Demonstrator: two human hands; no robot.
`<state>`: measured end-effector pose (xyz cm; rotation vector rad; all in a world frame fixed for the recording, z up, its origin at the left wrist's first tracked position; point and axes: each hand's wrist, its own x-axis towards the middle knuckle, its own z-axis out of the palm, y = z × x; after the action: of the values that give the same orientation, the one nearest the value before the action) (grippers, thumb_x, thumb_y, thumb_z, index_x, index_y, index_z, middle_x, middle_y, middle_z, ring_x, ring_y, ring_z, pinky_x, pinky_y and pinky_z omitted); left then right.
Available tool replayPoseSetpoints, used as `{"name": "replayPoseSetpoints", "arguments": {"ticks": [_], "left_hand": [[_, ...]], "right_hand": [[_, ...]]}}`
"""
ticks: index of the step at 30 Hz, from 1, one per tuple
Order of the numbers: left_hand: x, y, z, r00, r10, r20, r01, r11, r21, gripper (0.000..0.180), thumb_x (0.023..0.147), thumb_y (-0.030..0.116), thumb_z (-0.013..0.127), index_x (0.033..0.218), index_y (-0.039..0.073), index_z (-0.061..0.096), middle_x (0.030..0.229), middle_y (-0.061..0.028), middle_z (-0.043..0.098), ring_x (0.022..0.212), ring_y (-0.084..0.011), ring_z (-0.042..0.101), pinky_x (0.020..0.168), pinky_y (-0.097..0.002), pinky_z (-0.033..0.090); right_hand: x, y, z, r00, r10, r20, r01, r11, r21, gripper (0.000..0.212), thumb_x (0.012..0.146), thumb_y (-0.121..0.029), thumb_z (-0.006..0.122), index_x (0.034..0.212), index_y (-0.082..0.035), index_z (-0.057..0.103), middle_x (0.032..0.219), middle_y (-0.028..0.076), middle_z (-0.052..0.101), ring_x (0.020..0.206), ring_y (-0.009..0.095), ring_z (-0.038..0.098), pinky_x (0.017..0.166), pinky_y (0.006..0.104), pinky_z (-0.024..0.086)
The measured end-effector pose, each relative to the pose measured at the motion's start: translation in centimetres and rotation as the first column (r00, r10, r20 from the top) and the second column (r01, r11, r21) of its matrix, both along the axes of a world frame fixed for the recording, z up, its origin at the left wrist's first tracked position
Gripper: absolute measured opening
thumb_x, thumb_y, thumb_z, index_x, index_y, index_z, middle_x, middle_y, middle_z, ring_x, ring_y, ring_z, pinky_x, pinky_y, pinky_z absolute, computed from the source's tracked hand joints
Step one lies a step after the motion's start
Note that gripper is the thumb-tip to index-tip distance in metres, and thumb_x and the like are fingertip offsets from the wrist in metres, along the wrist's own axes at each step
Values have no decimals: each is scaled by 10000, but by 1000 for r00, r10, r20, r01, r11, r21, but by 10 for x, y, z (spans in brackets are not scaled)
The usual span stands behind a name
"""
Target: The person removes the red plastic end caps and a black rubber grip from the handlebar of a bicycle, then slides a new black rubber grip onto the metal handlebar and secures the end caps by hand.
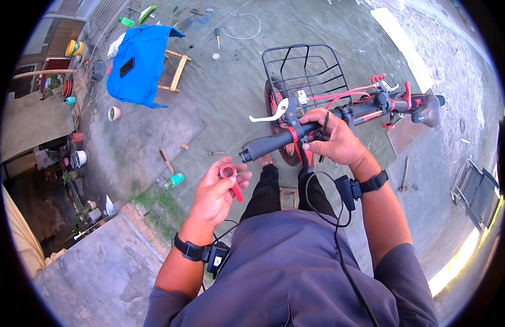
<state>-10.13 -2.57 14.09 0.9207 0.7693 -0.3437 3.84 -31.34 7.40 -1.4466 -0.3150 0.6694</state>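
In my left hand [220,191] is a red ring with a flat tab [228,172], pinched between thumb and fingers. It is just off the open end of the bicycle's black left grip [263,146] and apart from it. My right hand [337,139] is closed on the handlebar [306,129], inboard of the grip, with fingers over it and thumb below. A thin black piece [324,124] shows by those fingers; its kind I cannot make out. A red band [294,137] circles the bar at the grip's inner end. The white brake lever [271,113] points left.
A black wire basket [304,57] is on the bicycle's front. Blue cloth [138,60] covers a wooden stool with a phone [127,67] on top. A screwdriver [217,36], a green bottle [175,180] and a hammer [406,177] lie on the ground. A folding chair [476,191] is at right.
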Motion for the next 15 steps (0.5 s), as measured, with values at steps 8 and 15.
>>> {"name": "replayPoseSetpoints", "arguments": {"ticks": [8, 15], "left_hand": [[1, -6, 8, 994, -74, 84, 72, 997, 24, 522, 947, 4, 576, 1438, 38, 403, 1295, -167, 561, 1175, -336, 612, 987, -433, 514], [6, -15, 9, 967, -192, 169, 140, 950, 279, 574, 953, 77, 659, 1452, 8, 383, 1249, -120, 558, 1008, -259, 681, 850, -341, 566]], "right_hand": [[1, 0, -1, 997, 15, 70, -14, 1000, -19, 540, 738, -9, 810, 1235, -37, 603, 1243, 50, 518, 1172, 158, 520, 1016, 306, 414], [0, 4, 2, 997, -30, 70, 31, 999, -22, 518, 722, -32, 826, 1200, -24, 627, 1206, 57, 570, 1108, 153, 568, 964, 296, 454]]}}
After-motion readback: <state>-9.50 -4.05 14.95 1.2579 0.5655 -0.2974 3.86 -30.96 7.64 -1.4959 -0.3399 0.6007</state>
